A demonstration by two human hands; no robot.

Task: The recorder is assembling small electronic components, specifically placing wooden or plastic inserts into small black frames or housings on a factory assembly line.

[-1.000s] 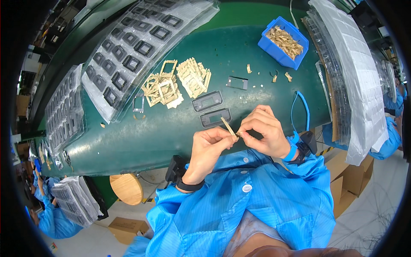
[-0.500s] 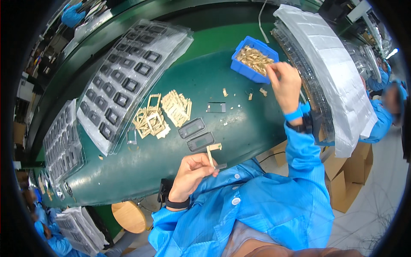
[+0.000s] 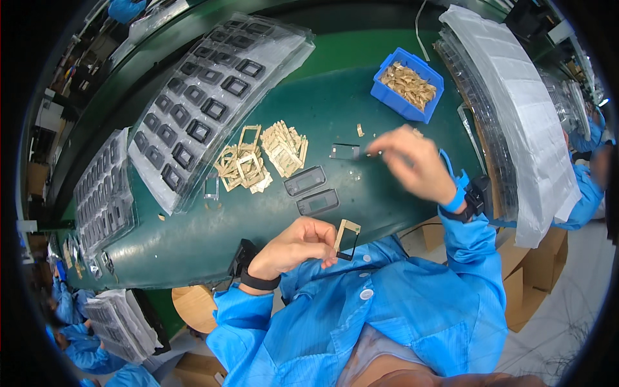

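My left hand (image 3: 300,248) pinches a small rectangular frame (image 3: 339,240) by its lower left side, upright above the table's near edge. Tan strips cover its top and left side; the remaining sides look black. My right hand (image 3: 416,164) is over the table to the right, fingers drawn together and somewhat blurred. Whatever is at its fingertips is too small to make out. Just left of those fingertips lies a small dark-edged rectangular plate (image 3: 345,151). Two dark grey casings (image 3: 305,180) with rounded corners lie side by side beyond my left hand.
A blue bin (image 3: 403,106) holds many small tan pieces. Left of the casings are piles of tan strips and frames (image 3: 284,149). Plastic trays of black frames (image 3: 213,109) stand at the left. Stacked trays under white sheeting (image 3: 509,109) line the right side.
My right hand has come away from the blue bin, down and to the left. The frame in my left hand has turned, and its opening now shows.
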